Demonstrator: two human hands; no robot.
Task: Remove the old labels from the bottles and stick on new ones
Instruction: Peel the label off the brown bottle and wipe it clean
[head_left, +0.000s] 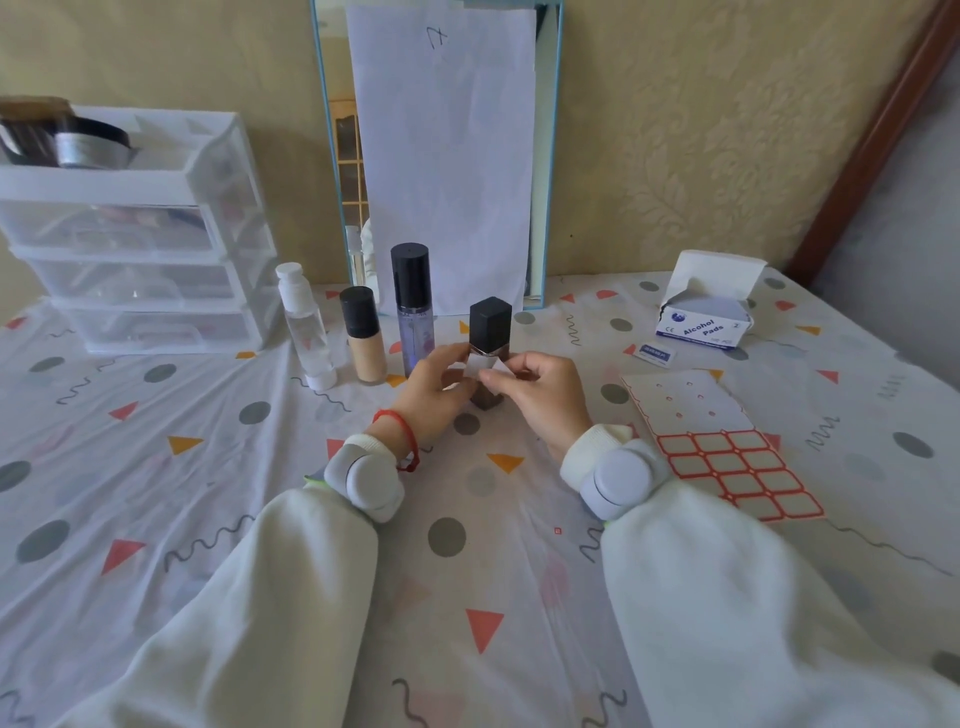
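A white plastic drawer unit (130, 234) stands at the far left of the tabletop (208, 519). Beside it stand a clear bottle (306, 327), a beige bottle (363, 338) and a tall bottle with a black cap (413, 306). Near the middle, the dark square bottle (490, 332) stands upright; the left hand (434, 389) and right hand (540, 397) each pinch a white label (480, 371) against its front, both grips closed on it. A sheet of red-bordered labels (727, 457) lies to the right, an alcohol pads box (704, 312) behind it.
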